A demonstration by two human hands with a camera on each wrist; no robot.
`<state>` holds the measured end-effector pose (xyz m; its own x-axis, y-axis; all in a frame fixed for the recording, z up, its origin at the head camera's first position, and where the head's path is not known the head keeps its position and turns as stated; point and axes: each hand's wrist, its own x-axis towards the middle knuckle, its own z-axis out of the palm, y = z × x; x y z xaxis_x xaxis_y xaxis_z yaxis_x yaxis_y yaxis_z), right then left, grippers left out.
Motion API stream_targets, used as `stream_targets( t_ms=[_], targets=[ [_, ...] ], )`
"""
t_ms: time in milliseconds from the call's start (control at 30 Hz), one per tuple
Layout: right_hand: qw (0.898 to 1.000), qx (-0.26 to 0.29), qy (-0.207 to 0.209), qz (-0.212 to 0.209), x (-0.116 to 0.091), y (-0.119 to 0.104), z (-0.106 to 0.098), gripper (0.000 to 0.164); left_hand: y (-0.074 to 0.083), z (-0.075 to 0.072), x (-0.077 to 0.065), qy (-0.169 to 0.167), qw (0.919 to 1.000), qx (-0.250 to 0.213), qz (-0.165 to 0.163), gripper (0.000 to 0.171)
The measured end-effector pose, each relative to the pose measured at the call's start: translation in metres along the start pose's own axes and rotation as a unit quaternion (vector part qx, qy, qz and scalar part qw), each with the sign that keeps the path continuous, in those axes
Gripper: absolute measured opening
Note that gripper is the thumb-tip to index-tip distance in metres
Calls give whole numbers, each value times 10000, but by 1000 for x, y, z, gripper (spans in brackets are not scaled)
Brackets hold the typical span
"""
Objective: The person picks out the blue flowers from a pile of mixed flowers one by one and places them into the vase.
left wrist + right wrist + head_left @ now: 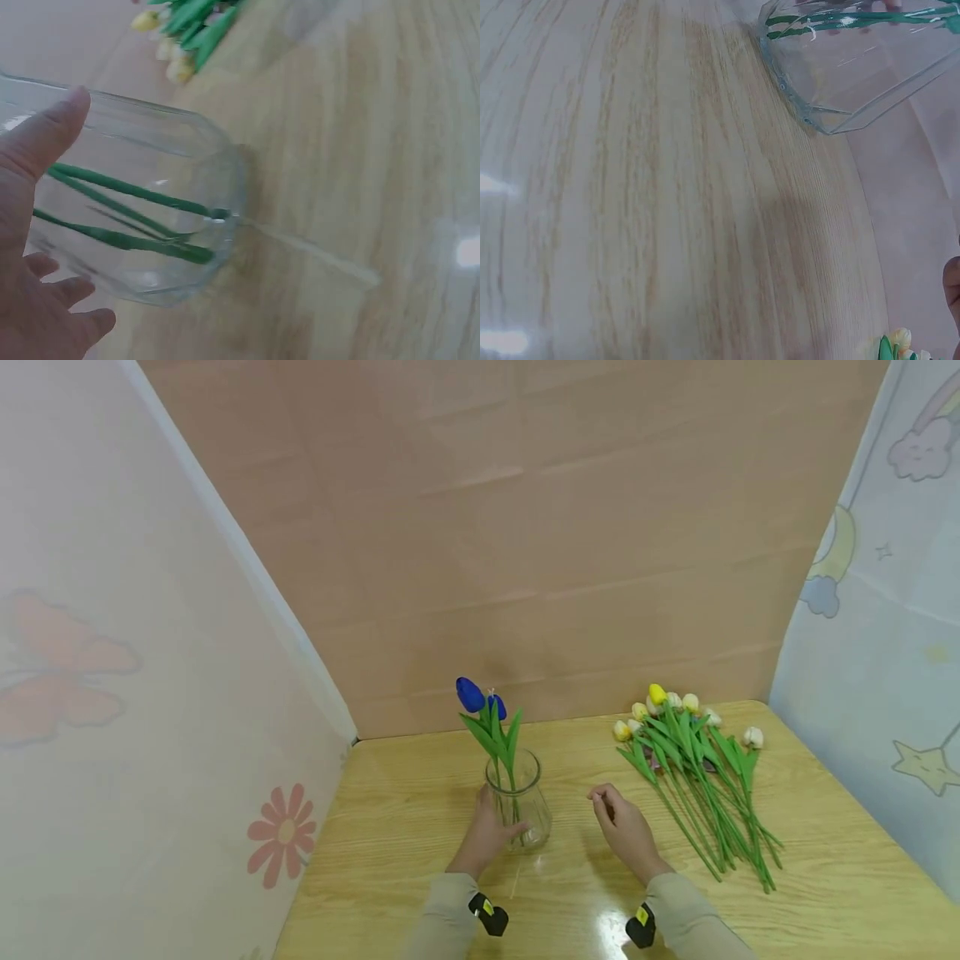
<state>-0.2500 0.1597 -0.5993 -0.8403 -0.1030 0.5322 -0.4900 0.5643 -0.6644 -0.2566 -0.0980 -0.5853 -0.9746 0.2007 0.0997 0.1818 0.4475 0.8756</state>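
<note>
A clear glass vase [536,814] stands upright on the table, holding blue tulips [470,695] with green leaves. My left hand [484,835] grips the vase low on its left side, the thumb across the front. In the left wrist view the thumb lies along the glass [142,142], and green stems [135,191] reach its bottom. To the right of the vase, apart from it, my right hand [624,833] hovers above the table with loosely curled fingers and holds nothing. Only a bit of that hand [952,283] shows in the right wrist view.
A pile of yellow and white tulips [690,760] lies at the right of the wooden table [397,802], stems toward the front. A brown backdrop [525,568] closes off the back. Printed sheets hang at the left [187,693] and right [885,652].
</note>
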Motion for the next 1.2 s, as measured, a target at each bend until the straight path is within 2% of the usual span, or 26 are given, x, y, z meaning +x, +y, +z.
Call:
stream_targets(
  t_ms=[100, 300, 400, 500, 700, 767, 900, 1067, 1200],
  targets=[
    [10000, 28, -62, 45, -1, 1, 0, 8, -6, 6, 0, -97, 9998, -138, -83, 101],
    [10000, -3, 21, 92, 0, 2, -3, 10, -5, 13, 13, -12, 9993, -31, 369, 97],
    [9999, -68, 76, 98, 1, 2, -4, 9, -3, 19, 23, -16, 9989, 54, 465, 95],
    [9998, -148, 98, 104, 0, 4, -4, 9, -1, 26, 29, -43, 9993, 65, 373, 95],
    [9997, -199, 145, 42, -3, 8, -3, 9, 5, 40, 35, -5, 9992, -161, 367, 93],
    [9997, -203, 162, 39, -2, 8, -3, 9, 7, 42, 36, 7, 9995, -109, 298, 94],
    [9997, -198, 168, 34, -1, 7, -4, 9, 12, 44, 35, 39, 9999, -48, 98, 98],
    [9996, -233, 155, -4, -1, 8, -4, 8, 13, 43, 35, 28, 10000, -44, 17, 99],
    [9997, -186, 133, -23, -1, 8, -4, 8, 9, 36, 36, -330, 9993, -144, 12, 100]
  ],
)
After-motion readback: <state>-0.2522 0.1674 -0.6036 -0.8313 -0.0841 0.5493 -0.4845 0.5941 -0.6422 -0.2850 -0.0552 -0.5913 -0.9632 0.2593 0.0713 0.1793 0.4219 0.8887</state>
